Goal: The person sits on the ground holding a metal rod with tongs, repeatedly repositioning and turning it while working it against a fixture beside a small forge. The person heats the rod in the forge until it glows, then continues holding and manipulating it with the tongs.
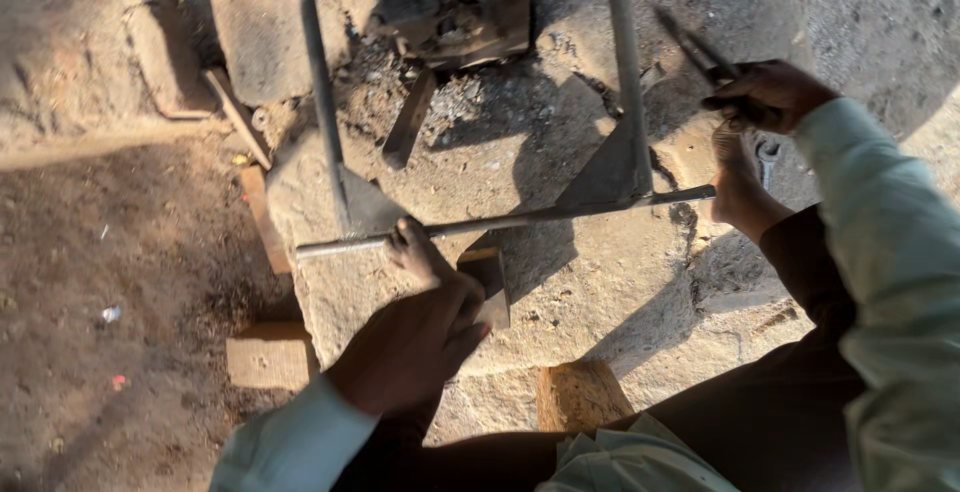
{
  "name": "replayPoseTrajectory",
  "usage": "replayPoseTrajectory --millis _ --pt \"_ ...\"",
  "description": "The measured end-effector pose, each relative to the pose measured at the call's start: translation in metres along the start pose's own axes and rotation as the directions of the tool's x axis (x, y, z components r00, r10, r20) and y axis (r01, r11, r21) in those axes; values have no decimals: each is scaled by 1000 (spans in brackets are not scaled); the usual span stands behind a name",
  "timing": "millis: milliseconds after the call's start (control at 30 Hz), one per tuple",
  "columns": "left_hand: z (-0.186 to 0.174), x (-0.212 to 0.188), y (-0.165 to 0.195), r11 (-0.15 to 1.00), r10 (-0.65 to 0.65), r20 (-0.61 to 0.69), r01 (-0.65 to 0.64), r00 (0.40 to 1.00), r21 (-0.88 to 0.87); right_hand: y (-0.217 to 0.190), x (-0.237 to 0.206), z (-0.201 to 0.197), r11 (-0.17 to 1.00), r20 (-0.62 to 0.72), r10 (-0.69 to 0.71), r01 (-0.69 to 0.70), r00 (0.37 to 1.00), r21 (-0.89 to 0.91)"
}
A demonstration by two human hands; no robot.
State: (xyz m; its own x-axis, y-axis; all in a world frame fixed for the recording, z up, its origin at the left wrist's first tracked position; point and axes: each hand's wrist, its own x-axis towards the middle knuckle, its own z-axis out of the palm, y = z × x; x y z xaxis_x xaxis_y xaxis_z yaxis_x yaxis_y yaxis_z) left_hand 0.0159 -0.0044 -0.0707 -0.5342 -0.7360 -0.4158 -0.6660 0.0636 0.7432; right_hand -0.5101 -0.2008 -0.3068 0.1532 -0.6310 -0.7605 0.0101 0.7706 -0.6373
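Down at the stone block [600, 292], my left hand [415, 337] lay flat-ish with the fingers partly curled, the forefinger stretched forward to touch the thin metal rod [500, 222], while the palm pressed on a small dark metal block [488, 282] beneath it. My right hand [770, 97] was closed around the handles of a pair of dark tongs [705, 57], whose long arms pointed up and away to the left. Just below it I saw another hand [740, 182], wrist bent, fingers closed near the rod's right end; whether it truly gripped the rod I could not tell. The rod looked grey and dull, slightly tilted, running from left to right across the stone, and it crossed two upright metal bars [625, 72] with triangular plates [605, 177] at their feet. It lay between my hands: its left part under my left forefinger, its right end near the other hand and just below my right. Wooden pieces [270, 357] sat beside the stone on the dirt.
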Motion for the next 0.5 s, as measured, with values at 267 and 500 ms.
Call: replayPoseTrajectory --millis 267,500 --pt "-8 239 -151 877 -219 -394 358 892 322 -23 -166 41 919 6 -113 102 994 380" --pt "-2 344 -180 462 -605 -474 -202 639 -863 -18 -189 66 893 -90 -133 159 987 422"
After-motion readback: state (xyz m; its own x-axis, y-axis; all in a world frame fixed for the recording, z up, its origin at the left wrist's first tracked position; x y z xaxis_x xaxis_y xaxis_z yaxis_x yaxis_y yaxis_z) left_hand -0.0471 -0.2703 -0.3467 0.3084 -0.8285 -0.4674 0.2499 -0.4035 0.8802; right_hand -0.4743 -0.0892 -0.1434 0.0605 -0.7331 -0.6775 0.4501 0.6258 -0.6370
